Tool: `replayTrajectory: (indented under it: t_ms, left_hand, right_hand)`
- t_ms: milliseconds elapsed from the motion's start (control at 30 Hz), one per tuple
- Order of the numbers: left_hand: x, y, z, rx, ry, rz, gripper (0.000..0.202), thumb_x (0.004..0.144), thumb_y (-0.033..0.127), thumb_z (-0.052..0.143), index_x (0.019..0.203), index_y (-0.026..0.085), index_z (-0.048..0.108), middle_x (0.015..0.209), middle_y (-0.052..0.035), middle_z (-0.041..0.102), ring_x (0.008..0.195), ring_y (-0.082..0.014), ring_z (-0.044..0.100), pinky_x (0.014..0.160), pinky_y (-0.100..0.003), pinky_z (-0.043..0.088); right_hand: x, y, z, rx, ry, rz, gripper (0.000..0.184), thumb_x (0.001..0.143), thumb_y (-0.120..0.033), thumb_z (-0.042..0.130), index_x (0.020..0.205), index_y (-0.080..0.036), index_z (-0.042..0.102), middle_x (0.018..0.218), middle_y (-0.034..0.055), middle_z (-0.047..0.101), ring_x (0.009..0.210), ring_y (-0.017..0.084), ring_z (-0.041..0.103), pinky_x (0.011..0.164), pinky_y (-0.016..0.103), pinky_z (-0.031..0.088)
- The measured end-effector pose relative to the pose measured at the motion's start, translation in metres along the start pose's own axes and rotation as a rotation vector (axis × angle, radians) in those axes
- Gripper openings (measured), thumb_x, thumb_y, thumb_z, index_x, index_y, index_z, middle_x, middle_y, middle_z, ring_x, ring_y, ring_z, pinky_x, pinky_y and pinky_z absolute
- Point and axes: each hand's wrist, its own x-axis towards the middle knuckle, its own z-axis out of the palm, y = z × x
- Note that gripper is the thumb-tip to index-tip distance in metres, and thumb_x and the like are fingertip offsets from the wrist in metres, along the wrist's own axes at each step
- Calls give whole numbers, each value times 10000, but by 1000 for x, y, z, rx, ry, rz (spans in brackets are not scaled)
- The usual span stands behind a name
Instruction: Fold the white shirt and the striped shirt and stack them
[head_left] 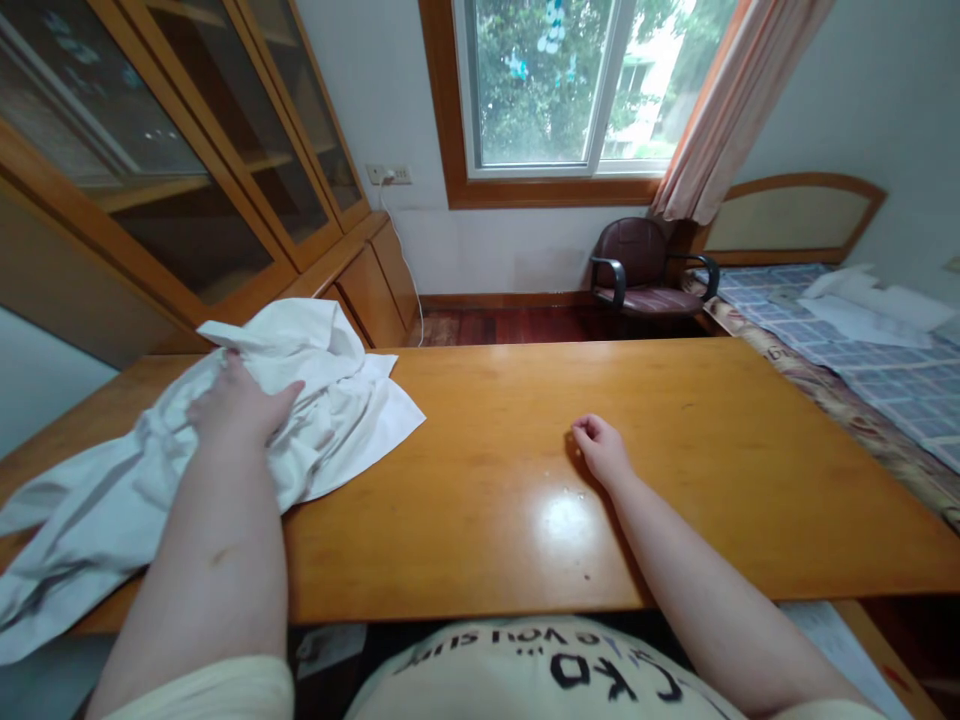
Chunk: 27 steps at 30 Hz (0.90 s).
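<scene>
A crumpled white cloth (337,420) lies heaped on the left part of the wooden table (480,540), one end hanging over the front edge. My left hand (244,400) is sunk into the heap, its fingers gripping the folds and partly hidden by them. The thumb sticks out to the right. Whether the cloth is a garment cannot be made out. Over the table's right half, my right hand (604,450) rests in a loose fist, nothing visible inside it. It is well apart from the cloth.
Behind the table's left end stands a glass-doored wooden cabinet (300,250). Beyond the far edge is a maroon armchair (637,265) below the window (555,90). A bed (892,350) with a checked cover runs along the right. Small specks lie on the tabletop.
</scene>
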Motion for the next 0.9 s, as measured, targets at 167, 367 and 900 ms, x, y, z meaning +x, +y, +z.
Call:
replayTrajectory:
  t_ms: [167, 367, 900]
  left_hand:
    - [-40, -4, 59, -4, -107, 104, 738, 893, 464, 389, 1438, 1, 209, 1482, -287, 231, 1331, -418, 298, 1033, -549, 298]
    - [-73, 1, 84, -60, -41, 56, 768, 903, 467, 364, 1495, 80, 66, 1529, -280, 87, 1254, -420, 429, 975, -535, 388]
    - [-153, 63, 80, -153, -4, 367, 639, 837, 346, 517, 1410, 106, 364, 1542, -228, 123, 1421, -369, 106, 1112, -550, 161]
  right_hand:
    - [0, -1, 0, -20, 4, 0, 197, 769, -376, 513, 750, -195, 589, 635, -3, 578, 603, 157, 521, 572, 262, 382]
    - [-1, -1, 1, -34, -6, -9, 195, 776, -380, 516, 749, -198, 580, 647, -2, 581, 618, 161, 533, 586, 271, 391]
    - [-1, -1, 2, -55, -19, -10, 224, 771, -399, 507, 768, -193, 595, 661, 3, 600, 629, 166, 550, 591, 276, 405]
